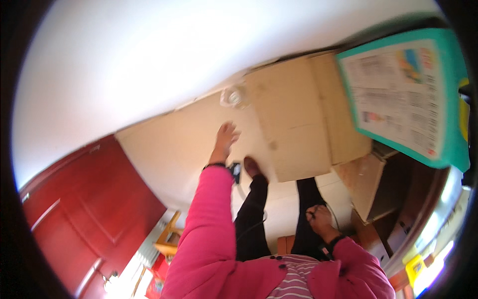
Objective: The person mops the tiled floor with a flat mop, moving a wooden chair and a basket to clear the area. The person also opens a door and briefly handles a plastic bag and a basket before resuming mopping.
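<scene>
My left hand (226,137) reaches out over the pale floor, fingers apart and slightly bent, holding nothing. Beyond it, by the foot of the white wall, lies a clear plastic item (234,98), too blurred to name exactly. My right hand (319,218) is curled in front of my right leg, closed on a thin black cord (313,215). Dark straps circle both wrists, and a small black device (235,172) shows beside the left one. A large flattened cardboard box (295,123) stands just right of my left hand.
A red panelled door (93,209) is at the left, with a wooden stool (168,235) near it. A teal-edged printed board or case (396,97) stands at the upper right above an open box (360,183). The white wall (168,48) runs across the top.
</scene>
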The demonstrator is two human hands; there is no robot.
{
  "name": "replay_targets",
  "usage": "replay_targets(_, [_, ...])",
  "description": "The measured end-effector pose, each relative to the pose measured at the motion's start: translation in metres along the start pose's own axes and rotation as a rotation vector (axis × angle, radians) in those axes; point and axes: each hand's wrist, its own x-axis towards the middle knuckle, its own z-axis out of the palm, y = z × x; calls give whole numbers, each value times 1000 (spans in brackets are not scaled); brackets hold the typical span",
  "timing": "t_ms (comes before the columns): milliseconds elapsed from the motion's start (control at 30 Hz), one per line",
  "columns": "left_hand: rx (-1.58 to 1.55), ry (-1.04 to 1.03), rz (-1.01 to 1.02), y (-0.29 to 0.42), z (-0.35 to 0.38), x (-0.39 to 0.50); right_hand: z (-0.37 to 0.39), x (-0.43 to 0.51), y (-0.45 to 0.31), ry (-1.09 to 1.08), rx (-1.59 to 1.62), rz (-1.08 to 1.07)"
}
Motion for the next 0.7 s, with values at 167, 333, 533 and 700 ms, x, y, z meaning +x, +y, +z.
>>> replay_targets(167, [527, -263, -125, 58, -27, -124, -9, -5, 11, -83, -3, -4])
replay_targets(333, [658, -299, 25, 171, -13, -235, -88, -21, -2, -235, 13, 128])
replay_targets(533, [680, -570, 296, 261, 63, -347, -254, -116, -23, 341, 326, -50])
replay_targets(700, [702, -717, 429, 312, 147, -432, -377, -201, -29, 873, 1407, 12])
